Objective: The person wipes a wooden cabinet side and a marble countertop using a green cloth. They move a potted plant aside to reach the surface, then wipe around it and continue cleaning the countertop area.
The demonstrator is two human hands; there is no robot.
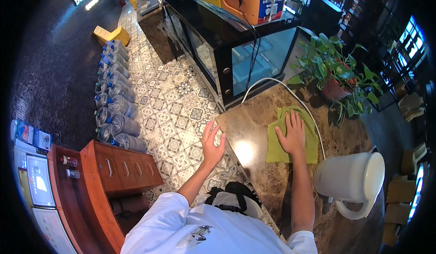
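My right hand (292, 135) lies flat on a green cloth (311, 148), thumb spread, the cloth spread out under the palm. Beneath it is the brown marble countertop (253, 117). My left hand (213, 144) is raised by the counter's left edge, fingers apart, with nothing in it. To the right of the cloth stands a white plastic jug (340, 177) with its handle towards me. A white cord (303, 104) arcs from the glass display case (260, 60) around the far side of the cloth to the jug's side; its end there is hidden.
A potted leafy plant (335, 87) stands at the counter's far right. An orange machine (240, 2) sits on the display case, dark cables hanging down. Left, across the patterned tile floor (170, 100), are several large plastic bottles (122, 107), a wooden drawer cabinet (127, 169) and a yellow object (112, 34).
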